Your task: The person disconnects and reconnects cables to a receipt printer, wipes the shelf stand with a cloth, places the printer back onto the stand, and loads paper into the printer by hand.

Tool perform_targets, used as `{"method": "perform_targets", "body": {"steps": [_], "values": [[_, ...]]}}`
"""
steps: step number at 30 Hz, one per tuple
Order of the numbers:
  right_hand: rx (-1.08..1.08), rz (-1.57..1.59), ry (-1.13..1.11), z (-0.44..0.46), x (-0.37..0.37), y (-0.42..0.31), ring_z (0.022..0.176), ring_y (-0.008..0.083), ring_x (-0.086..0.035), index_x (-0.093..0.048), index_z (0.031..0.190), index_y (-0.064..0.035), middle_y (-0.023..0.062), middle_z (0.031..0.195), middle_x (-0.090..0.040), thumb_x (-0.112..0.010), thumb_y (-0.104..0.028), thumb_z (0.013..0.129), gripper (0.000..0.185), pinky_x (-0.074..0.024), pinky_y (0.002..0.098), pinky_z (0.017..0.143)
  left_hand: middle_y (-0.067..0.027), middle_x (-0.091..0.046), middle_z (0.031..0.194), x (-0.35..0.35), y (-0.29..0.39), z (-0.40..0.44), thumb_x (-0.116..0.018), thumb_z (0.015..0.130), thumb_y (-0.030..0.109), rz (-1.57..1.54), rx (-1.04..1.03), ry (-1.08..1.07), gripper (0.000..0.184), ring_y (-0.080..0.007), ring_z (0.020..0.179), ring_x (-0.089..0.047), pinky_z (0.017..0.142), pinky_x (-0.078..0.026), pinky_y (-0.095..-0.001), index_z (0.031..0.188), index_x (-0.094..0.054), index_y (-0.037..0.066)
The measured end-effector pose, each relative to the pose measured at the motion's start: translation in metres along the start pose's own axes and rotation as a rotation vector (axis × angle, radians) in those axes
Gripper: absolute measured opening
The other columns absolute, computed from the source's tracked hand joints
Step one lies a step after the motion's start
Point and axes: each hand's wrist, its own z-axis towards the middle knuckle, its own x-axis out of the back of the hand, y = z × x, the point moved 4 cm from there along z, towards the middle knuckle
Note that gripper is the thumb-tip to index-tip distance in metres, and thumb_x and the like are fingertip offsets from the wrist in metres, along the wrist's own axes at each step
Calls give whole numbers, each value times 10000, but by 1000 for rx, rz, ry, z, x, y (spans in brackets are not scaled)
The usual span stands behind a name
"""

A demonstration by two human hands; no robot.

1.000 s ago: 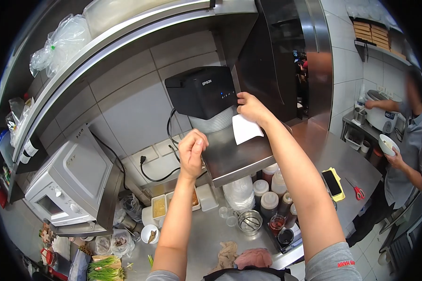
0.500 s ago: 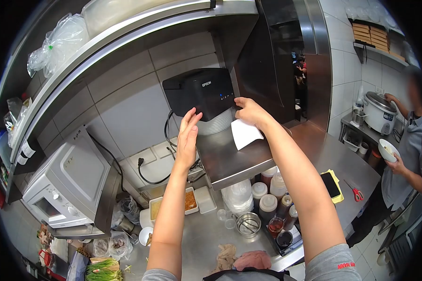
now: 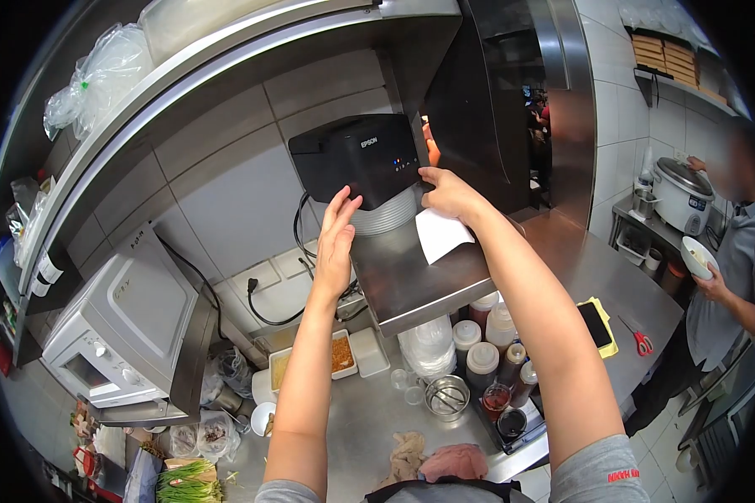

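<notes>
A black EPSON printer [image 3: 356, 155], with small lights on its front, sits on a stack of pale round plates or lids [image 3: 387, 214] on a raised steel shelf [image 3: 419, 281]. My left hand [image 3: 337, 243] is held at the printer's lower front edge, fingers stretched out; whether they touch it I cannot tell. My right hand [image 3: 453, 197] pinches a white slip of paper [image 3: 443, 235] beneath its palm, and its index finger reaches to the printer's right front corner, beside the lights.
At left stands a white microwave [image 3: 122, 323]. Below the shelf are sauce bottles [image 3: 482, 360], a metal bowl [image 3: 446, 396] and a food tray [image 3: 342, 356]. Scissors [image 3: 642, 342] and a phone [image 3: 594, 323] lie at right. A co-worker [image 3: 726, 268] holds a bowl near a rice cooker [image 3: 681, 197].
More lights glow on the printer's front. Something orange now shows behind its right side. My hands keep nearly the same pose, and the view has shifted slightly.
</notes>
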Motion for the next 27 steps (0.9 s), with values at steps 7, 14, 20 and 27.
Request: {"method": "perform_targets", "body": {"steps": [7, 14, 20, 27], "values": [[-56, -106, 58, -1, -3, 4, 1007, 288, -631, -642, 1103, -11, 169, 1056, -667, -607, -47, 704, 402, -473, 326, 881, -154, -410, 1339, 6, -13, -4, -407, 905, 183, 110, 18, 151, 402, -295, 1236, -425, 1050, -312, -385, 1241, -551, 16], [128, -50, -262, -13, -25, -18, 798, 103, -595, -662, 989, -10, 43, 856, -669, -612, -58, 799, 202, -465, 242, 760, -134, -460, 1213, 12, -75, -30, -441, 924, 116, -15, 177, 398, 289, -252, 1143, -471, 986, -370, -337, 1152, -584, 9], [59, 6, -307, -16, -26, -18, 819, 108, -593, -657, 994, -11, 36, 876, -651, -626, -65, 793, 210, -467, 253, 770, -137, -472, 1213, 3, -77, -30, -445, 926, 120, -28, 192, 410, 289, -249, 1132, -485, 969, -389, -333, 1155, -569, -6], [79, -169, -86, -11, -10, -20, 869, 230, -642, -665, 960, -36, 122, 910, -675, -668, -108, 740, 231, -487, 319, 799, -175, -408, 1307, 9, -84, -21, -477, 919, 148, -4, 192, 467, 423, -298, 1222, -435, 1036, -345, -372, 1311, -425, -4]]}}
